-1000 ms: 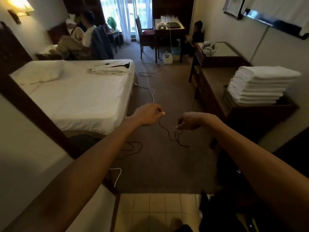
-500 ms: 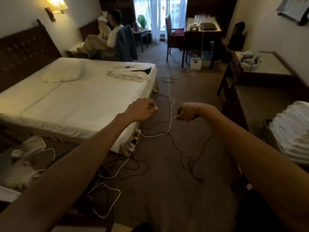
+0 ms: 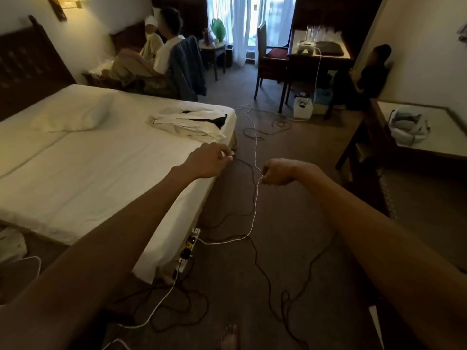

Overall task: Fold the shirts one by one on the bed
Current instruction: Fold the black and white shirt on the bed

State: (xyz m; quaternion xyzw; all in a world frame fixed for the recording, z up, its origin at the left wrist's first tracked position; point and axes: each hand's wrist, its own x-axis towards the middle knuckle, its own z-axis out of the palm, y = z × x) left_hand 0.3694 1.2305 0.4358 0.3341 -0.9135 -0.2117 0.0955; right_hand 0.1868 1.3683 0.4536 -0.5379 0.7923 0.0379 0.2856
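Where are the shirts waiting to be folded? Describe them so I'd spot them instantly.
Start at the big white bed on the left. On its far corner nearest the carpet lies a rumpled pile of shirts. Unlike the plump pillow by the headboard, it is creased and shows black patches.

1. Bed point(image 3: 101, 178) top lay open btwn pillow point(image 3: 73, 117) & shirts point(image 3: 192, 122) at far corner.
2. Carpet aisle point(image 3: 290, 198) btwn bed & dark side table point(image 3: 364, 152) was passable; cables point(image 3: 255, 213) crossed it.
3. Power strip point(image 3: 190, 245) sat against bed's side, poss. w/ plugs sticking out.
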